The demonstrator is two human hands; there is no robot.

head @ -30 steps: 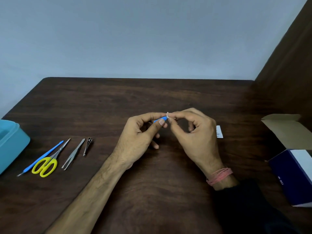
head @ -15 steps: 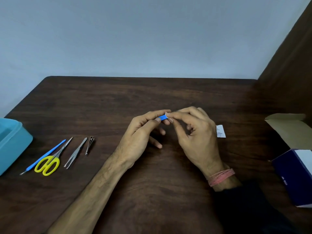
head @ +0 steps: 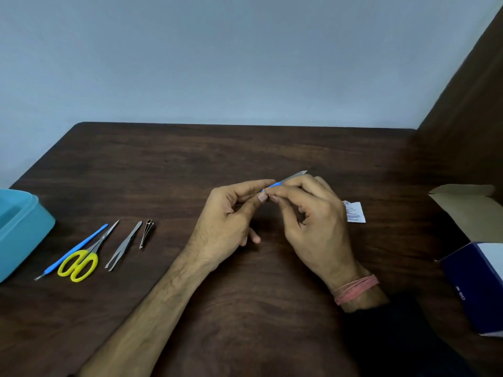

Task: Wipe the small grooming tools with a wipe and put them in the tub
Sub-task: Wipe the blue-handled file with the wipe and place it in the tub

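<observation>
While four tools wait on the bench [head: 245, 317], both hands work at a small sachet in mid-air.

At far left the teal tub [head: 24, 232] shows only a corner, and no tool can be seen in that part. Just beside it lie a blue-handled pusher [head: 77, 247], yellow scissors [head: 81, 261], tweezers [head: 125, 246] and nail clippers [head: 147, 233], none yet wiped as far as I can judge. At centre the left hand [head: 228, 227] and right hand [head: 313, 227] meet, each pinching the blue-and-silver wipe sachet [head: 285, 182]; whether it is torn open I cannot tell. Right of them sits a scrap of printed paper [head: 355, 212], then an open carton [head: 473, 246], contents hidden. Nearly everything is left to do.
</observation>
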